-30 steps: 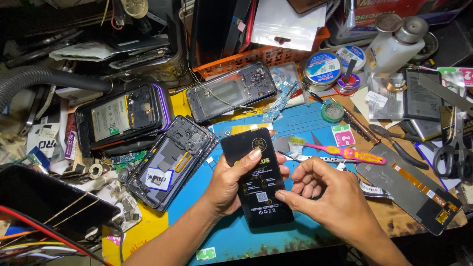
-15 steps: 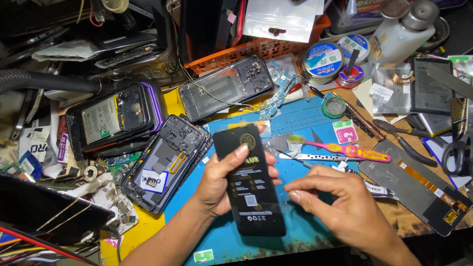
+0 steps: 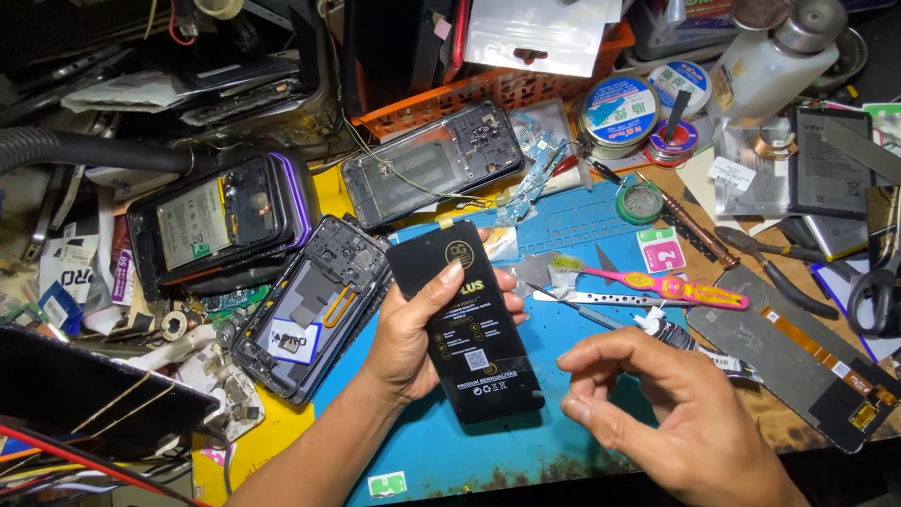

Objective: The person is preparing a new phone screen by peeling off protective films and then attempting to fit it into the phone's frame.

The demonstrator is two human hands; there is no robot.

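Black flat package (image 3: pixel 466 324) in left hand (image 3: pixel 413 329), white-labelled.

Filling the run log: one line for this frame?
left hand: holds black flat pack | right hand: empty, fingers pinched, off pack | under: blue mat | beside: opened phone

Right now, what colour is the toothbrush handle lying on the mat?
Pink with yellow accents; the toothbrush shows best in the head view.
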